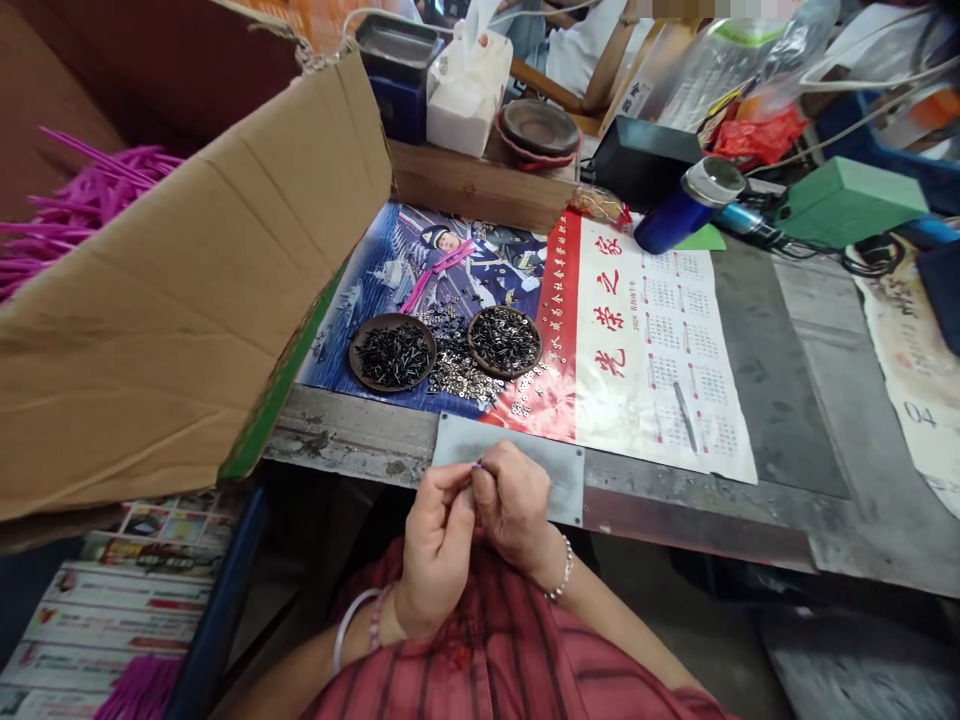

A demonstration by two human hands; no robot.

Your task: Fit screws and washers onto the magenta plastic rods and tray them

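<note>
My left hand [437, 550] and my right hand [514, 500] meet above a dull metal plate [510, 437] at the table's front edge. Their fingertips pinch a small magenta piece [478, 465], mostly hidden by the fingers. Just beyond the plate lie two dark wooden dishes of small black parts [392, 355] [504, 340]. Loose silver rings [454, 375] are scattered between and below them, and a few magenta sticks [435, 275] lie further back on a printed calendar poster [660, 340].
A large cardboard box flap [172, 280] juts in from the left, with a bundle of magenta sticks [90, 215] behind it. Along the back stand a tissue box [469, 90], a blue flask [690, 205] and a green box [847, 200].
</note>
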